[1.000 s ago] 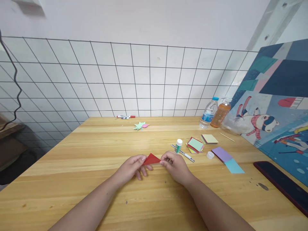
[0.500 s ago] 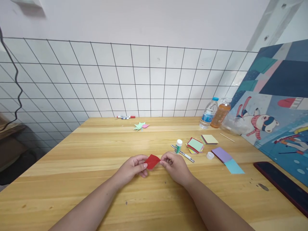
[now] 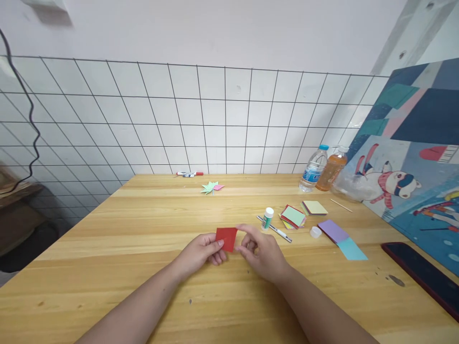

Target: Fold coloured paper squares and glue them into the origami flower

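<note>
A small square of red paper (image 3: 229, 237) is held above the table by my left hand (image 3: 203, 249), with the thumb on its face and the fingers behind. My right hand (image 3: 264, 253) is at the paper's right side. Its index finger reaches to the upper right corner and its thumb is near the lower right corner, the two spread apart; whether they touch the paper is hard to tell. Just beyond my right hand stands a glue bottle (image 3: 267, 219) with a white cap, beside a slim pen-like tool (image 3: 281, 233) lying on the wood.
Stacked coloured paper squares (image 3: 293, 216), more squares (image 3: 314, 207), a clear cap (image 3: 315, 232), purple and blue sheets (image 3: 333, 231) and a phone (image 3: 423, 272) lie right. Behind are two bottles (image 3: 314, 169), a folded green-and-pink paper piece (image 3: 211, 187) and markers (image 3: 190, 174).
The red paper has turned from a diamond tilt to a squarer position. My right hand's pinch at its right corner has opened, with index finger and thumb now apart.
</note>
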A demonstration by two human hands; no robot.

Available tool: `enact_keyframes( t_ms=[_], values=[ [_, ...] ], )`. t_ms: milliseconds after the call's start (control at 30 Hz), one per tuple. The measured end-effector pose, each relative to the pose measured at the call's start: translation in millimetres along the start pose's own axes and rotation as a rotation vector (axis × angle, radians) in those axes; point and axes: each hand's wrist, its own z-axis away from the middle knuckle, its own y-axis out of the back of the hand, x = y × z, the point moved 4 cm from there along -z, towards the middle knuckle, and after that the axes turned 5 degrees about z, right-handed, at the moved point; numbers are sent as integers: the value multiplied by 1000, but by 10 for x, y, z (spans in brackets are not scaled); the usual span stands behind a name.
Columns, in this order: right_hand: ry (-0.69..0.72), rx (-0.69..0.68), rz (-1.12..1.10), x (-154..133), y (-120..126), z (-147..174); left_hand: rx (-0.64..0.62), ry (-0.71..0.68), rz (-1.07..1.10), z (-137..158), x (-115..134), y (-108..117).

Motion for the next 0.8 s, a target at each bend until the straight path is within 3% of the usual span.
enact_keyframes(
  t_ms=[133,267,567,800],
  values=[
    [144,-126,63,-124,-65,-8,-21,-17,-4,12,33,-15],
    [143,-111,12,-107,-105,-31,-75,-30,-33,25,39,-29],
    [-169,50,-259,30,-122,-96,-125,-45,-83,10,-18,-57],
    [-276,59,-412,102,-189,-104,-103,-47,-138,23,-14,-85]
  ],
)
